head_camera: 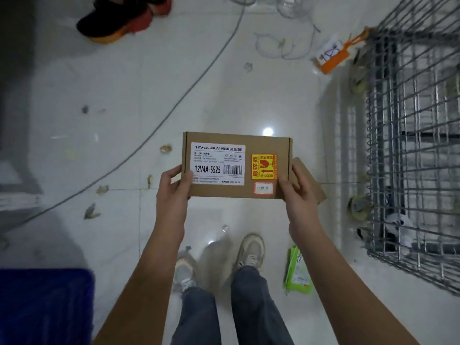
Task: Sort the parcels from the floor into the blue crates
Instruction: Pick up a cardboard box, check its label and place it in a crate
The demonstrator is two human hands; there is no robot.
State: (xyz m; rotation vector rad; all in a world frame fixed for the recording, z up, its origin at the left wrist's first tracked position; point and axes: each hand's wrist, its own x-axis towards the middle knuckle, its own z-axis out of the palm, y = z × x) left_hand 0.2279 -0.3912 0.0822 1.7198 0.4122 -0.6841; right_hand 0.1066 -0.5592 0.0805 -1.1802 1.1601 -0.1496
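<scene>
A flat brown cardboard parcel [236, 145] with a white printed label and a yellow fragile sticker is held up over the white floor. My left hand [174, 188] grips its left end, thumb on the top face. My right hand [297, 192] grips its right end, where an open side flap sticks out behind the fingers. A green packet [297, 271] lies on the floor to the right of my shoes. The corner of a blue crate [44, 305] shows at the bottom left.
A wire-mesh cage trolley [413, 145] on castors fills the right side. An orange tag [332, 56] and loose cables [174, 105] lie on the floor. A black-and-red shoe [119, 18] is at the top left. Paper scraps dot the tiles.
</scene>
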